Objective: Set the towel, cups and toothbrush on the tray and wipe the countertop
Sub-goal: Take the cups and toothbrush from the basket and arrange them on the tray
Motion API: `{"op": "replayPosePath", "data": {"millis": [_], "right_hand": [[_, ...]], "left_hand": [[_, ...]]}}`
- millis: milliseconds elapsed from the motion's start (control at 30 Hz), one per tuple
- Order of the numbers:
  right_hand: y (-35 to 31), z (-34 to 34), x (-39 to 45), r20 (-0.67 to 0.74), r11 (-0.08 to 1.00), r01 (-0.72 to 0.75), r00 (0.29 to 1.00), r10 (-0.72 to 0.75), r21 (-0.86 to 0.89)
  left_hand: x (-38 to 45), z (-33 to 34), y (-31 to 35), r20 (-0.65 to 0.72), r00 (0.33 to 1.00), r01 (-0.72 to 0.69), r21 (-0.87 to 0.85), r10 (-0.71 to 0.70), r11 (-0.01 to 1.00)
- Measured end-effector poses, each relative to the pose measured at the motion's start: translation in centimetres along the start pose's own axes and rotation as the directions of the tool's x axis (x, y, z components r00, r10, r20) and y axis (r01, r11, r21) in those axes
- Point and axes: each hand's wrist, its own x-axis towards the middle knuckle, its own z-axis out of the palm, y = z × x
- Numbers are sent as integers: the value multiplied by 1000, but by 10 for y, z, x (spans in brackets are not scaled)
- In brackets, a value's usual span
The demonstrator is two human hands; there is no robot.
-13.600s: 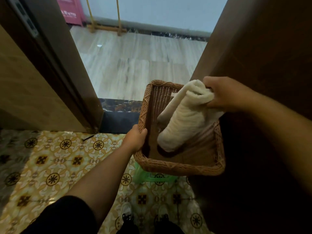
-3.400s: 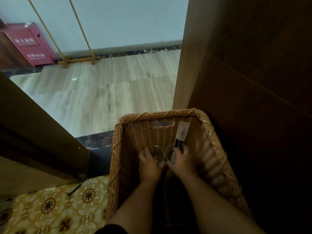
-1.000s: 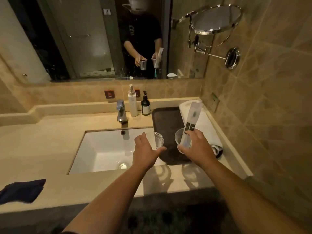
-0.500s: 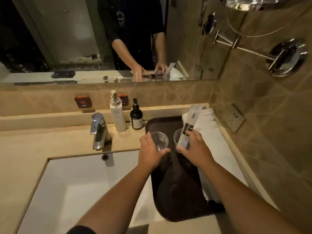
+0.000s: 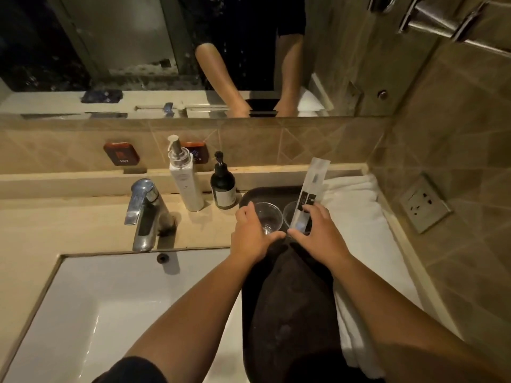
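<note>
The left hand (image 5: 250,239) gripped 1 clear plastic cup (image 5: 267,217) at the far end of the dark tray (image 5: 290,313). The right hand (image 5: 318,236) clasped a 2nd clear cup (image 5: 290,214) together with a toothbrush (image 5: 311,193) sealed in a long translucent sleeve with a black label. A folded white towel (image 5: 359,230) lay along the tray's right side, right of the sink (image 5: 110,299).

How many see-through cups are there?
2. One cup is in the left hand over the dark tray; the other cup is in the right hand, behind the toothbrush packet.
</note>
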Motion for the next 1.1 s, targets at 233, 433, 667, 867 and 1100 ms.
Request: {"op": "replayPosePath", "data": {"millis": [233,433,667,867,1100], "right_hand": [[4,-3,6,37,998,-6,999,4,59],[5,-20,17,-64,946,-87,992,113,314],[5,-38,64,45,856,-304,948,314,418],[-5,-46,58,22,793,-252,957,289,555],[-45,-114,20,-1,684,-121,984,176,719]], "left_hand": [[7,3,-2,-12,999,43,23,-43,999],[9,4,-4,-27,999,45,30,-44,999],[11,3,-3,-24,998,56,39,-56,998],[9,-1,-8,6,999,49,-20,-49,999],[-12,-32,-5,26,1000,15,-49,-13,999]]}}
